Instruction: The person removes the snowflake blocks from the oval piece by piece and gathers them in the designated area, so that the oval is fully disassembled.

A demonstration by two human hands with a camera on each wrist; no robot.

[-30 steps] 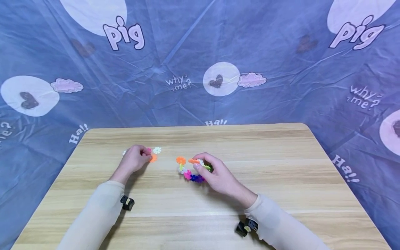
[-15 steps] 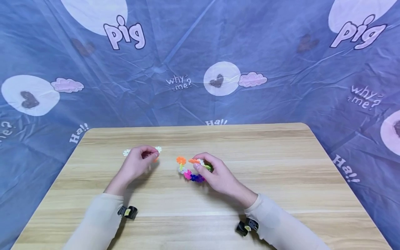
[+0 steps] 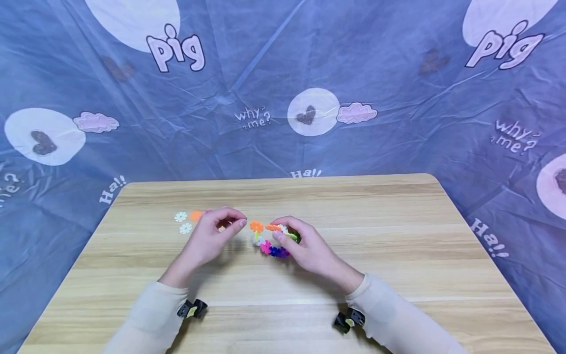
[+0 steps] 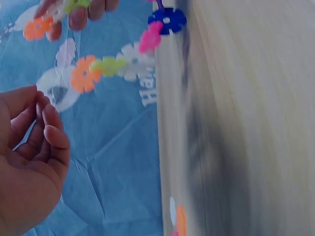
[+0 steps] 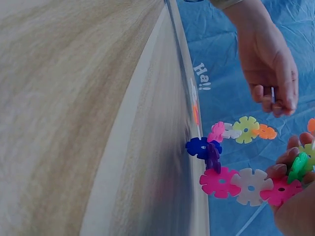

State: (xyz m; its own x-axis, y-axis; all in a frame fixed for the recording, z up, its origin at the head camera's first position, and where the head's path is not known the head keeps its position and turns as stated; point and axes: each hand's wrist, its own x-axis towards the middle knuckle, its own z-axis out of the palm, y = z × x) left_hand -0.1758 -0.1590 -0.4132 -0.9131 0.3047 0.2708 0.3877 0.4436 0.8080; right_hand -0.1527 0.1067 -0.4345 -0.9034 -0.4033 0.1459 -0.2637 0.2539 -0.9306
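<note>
A curved chain of colourful flower-shaped snowflake discs (image 3: 266, 247) stands above the middle of the table, one end free and topped by an orange disc (image 3: 256, 226). My right hand (image 3: 309, 248) holds the chain's other part between thumb and fingers; pink, green and white discs show around its fingers in the right wrist view. Left of the free end hovers my left hand (image 3: 210, 238), apart from the chain. Its fingers are loosely bent, and no disc shows between them in the left wrist view (image 4: 34, 152).
Loose discs lie on the wooden table (image 3: 274, 319) behind and left of the left hand: white ones (image 3: 180, 216), an orange one (image 3: 196, 216) and a pink one (image 3: 208, 212), with others partly hidden by the hand. A blue printed cloth (image 3: 265, 147) hangs behind the table.
My left hand has left the loose discs and moved right, toward the chain's free end, uncovering white and orange discs behind it. The right hand and chain have barely moved.
</note>
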